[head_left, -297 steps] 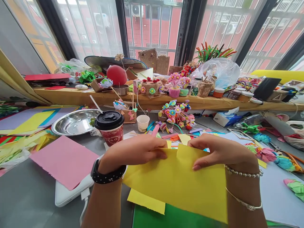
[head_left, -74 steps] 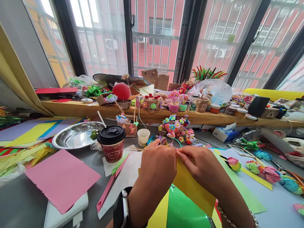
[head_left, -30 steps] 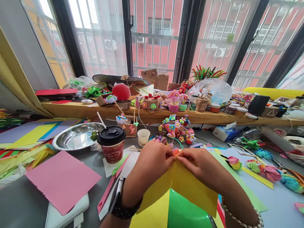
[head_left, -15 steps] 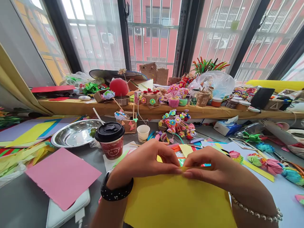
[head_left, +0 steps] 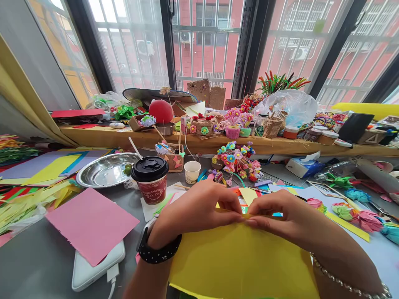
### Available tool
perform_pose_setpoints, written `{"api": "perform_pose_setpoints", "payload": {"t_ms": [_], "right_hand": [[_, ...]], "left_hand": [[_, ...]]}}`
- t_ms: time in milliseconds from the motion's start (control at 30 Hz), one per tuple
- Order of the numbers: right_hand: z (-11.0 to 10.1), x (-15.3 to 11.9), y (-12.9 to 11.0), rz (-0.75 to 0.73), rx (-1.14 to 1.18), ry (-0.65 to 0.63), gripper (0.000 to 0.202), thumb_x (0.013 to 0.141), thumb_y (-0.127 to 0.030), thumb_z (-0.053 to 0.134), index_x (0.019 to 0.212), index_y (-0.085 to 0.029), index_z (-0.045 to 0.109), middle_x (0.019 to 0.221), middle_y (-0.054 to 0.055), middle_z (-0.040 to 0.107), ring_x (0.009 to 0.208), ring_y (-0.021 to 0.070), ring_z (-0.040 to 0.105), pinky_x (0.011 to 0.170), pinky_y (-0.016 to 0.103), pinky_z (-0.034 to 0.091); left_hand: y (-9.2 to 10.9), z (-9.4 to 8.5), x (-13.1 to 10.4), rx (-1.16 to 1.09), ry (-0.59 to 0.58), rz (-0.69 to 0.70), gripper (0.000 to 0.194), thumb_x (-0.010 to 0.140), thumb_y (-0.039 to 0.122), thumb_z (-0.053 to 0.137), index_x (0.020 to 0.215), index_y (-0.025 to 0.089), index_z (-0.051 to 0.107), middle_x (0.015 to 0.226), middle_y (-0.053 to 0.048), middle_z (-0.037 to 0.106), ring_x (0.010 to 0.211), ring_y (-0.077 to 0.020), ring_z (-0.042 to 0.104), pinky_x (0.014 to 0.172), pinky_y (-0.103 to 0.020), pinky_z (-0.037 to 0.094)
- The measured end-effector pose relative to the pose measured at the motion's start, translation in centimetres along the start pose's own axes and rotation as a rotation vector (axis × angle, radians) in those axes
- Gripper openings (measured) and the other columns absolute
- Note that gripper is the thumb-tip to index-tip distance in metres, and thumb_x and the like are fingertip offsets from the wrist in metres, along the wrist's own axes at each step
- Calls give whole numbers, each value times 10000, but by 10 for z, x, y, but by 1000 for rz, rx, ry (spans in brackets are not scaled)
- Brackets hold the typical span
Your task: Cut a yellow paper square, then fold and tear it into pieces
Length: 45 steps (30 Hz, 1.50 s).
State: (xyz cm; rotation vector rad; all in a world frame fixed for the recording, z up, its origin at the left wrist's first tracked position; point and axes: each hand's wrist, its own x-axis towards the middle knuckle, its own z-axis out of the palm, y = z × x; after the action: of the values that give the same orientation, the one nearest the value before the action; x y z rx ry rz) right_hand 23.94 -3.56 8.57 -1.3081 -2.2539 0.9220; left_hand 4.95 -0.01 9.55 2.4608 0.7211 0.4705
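A sheet of yellow paper (head_left: pixel 246 261) hangs from both hands, its top edge pinched near the middle. My left hand (head_left: pixel 202 207) grips that edge between thumb and fingers; a dark dotted watch strap circles the wrist. Close beside it, my right hand (head_left: pixel 280 211) pinches the same edge, thumbs almost touching. A narrow fold seems to run along the top edge under the fingertips. Most of the curled fingers are hidden behind the paper. Off to the left, a square of pink paper (head_left: pixel 92 226) lies across a white power bank (head_left: pixel 99 263) with a cable plugged in.
A lidded red coffee cup (head_left: pixel 151 178) with a straw stands left of my hands, near a metal plate (head_left: pixel 106 166) and a small paper cup (head_left: pixel 192 171). Crepe-paper flowers (head_left: pixel 368 220) lie at right. Crafts crowd the windowsill (head_left: pixel 205 143) behind.
The whole scene has shifted slightly right in view as the camera turned. Both hands keep their pinch on the yellow paper, whose lower edge now shows more at the left.
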Motion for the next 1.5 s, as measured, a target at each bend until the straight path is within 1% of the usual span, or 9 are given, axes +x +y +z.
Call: {"api": "perform_pose_setpoints", "payload": {"t_ms": [200,400,633,767,867,933,1200,1333,1500], "right_hand": [[0,-5,-3,10,76,26,205,769,-319,540,641,-165,583,590,-32,533,582,99,473,525,168,364],[0,-9,-3,40,31,47,282,758,-410,528,625,-169,588,579,-25,530,588,113,484,524,181,380],[-2,-10,-5,41,71,47,282,755,-421,524,639,-178,608,593,-16,556,596,123,500,534,189,398],[-3,-6,-3,37,67,38,270,769,-394,512,656,-171,614,596,-9,563,590,125,502,524,199,397],[-3,-2,1,49,-3,77,236,787,-336,493,707,-170,641,647,10,613,614,139,522,543,217,401],[-4,0,2,41,-32,102,216,788,-306,494,732,-169,651,671,17,631,630,144,530,561,224,404],[-5,-6,-3,-1,131,109,186,758,-309,543,662,-173,627,629,-9,605,615,124,539,556,193,419],[-5,-5,-1,14,121,91,200,776,-323,521,686,-172,618,650,-4,605,626,125,547,562,192,423],[-6,-5,2,-24,-44,36,178,753,-345,551,788,-185,620,712,-6,616,643,130,532,560,195,396]], "left_hand": [[3,-2,-2,-43,-3,66,116,764,208,547,721,139,630,656,22,626,655,-85,565,647,-163,395],[3,-2,-2,-95,0,78,136,761,229,553,721,131,640,650,14,624,645,-89,570,662,-169,412],[5,-4,-2,-109,-4,73,139,761,236,554,723,134,640,653,14,634,642,-92,575,726,-192,413],[5,0,0,12,37,72,137,769,254,546,719,166,638,665,32,653,654,-96,579,862,-245,355],[3,5,2,227,129,36,140,777,242,527,714,196,643,695,20,671,777,-152,577,889,-299,326],[3,7,3,308,173,35,149,785,236,509,727,212,644,707,18,675,823,-168,570,895,-313,316],[4,0,2,117,122,117,135,782,225,519,735,199,643,716,53,680,643,-79,574,967,-264,254],[2,0,3,45,114,96,131,775,242,531,737,189,644,744,40,683,669,-89,579,933,-266,292],[-1,1,3,0,83,102,118,773,210,538,739,157,637,738,22,662,704,-93,565,759,-194,369]]}}
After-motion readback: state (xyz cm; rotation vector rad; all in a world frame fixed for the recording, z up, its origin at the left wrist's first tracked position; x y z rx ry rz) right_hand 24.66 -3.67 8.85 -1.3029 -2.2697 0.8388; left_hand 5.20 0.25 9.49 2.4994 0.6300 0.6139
